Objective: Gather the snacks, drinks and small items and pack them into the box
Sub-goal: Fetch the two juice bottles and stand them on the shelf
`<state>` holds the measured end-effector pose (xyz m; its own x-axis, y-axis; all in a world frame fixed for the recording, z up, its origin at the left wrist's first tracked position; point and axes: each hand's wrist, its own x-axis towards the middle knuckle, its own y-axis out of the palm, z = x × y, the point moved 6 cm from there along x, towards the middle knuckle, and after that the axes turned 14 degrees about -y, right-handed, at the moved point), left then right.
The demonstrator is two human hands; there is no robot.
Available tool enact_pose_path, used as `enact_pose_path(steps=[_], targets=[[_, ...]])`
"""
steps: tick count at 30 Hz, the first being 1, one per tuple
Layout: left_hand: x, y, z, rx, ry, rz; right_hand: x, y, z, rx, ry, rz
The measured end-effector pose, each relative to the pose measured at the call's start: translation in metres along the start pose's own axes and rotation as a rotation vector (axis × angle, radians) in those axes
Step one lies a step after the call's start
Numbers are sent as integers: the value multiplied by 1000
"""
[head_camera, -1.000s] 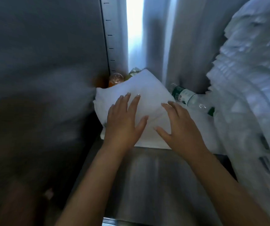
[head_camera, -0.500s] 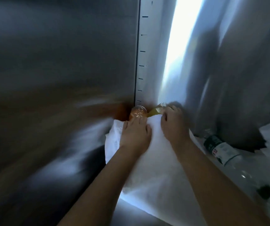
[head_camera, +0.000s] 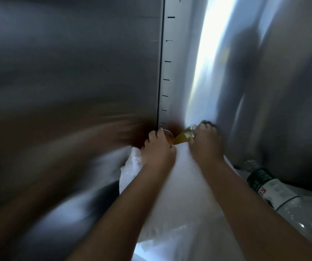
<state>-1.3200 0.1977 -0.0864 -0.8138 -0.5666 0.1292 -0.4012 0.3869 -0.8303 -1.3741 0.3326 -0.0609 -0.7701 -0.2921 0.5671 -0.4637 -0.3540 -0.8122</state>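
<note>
Amber drink: a round, clear-rimmed container of brown liquid, at the far edge of the white sheet, in the corner where the metal walls meet.
Yellow drink: a tilted bottle of yellow-green liquid, just right of the amber drink, also at the sheet's far edge.
Left hand: lies over the sheet's far left part, fingers curled round the near side of the amber drink.
Right hand: lies over the sheet's far right part, fingers curled round the clear upper end of the yellow drink.
Water bottle: clear, with a green and white label, lying on its side just beside the sheet's right edge.
Slotted strip: an upright metal rail with short dark slots, rising above the sheet's far edge, behind the amber drink.
White sheet: soft-looking, crumpled at its left edge, and under both forearms.
</note>
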Motion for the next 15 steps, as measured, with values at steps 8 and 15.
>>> enact_pose_path(steps=[8, 15], targets=[[15, 5, -4, -33, -39, 51, 2, -3, 7, 114, -138, -8], [11, 5, 4, -134, -36, -41, -1, 6, 5, 234, -83, 35]])
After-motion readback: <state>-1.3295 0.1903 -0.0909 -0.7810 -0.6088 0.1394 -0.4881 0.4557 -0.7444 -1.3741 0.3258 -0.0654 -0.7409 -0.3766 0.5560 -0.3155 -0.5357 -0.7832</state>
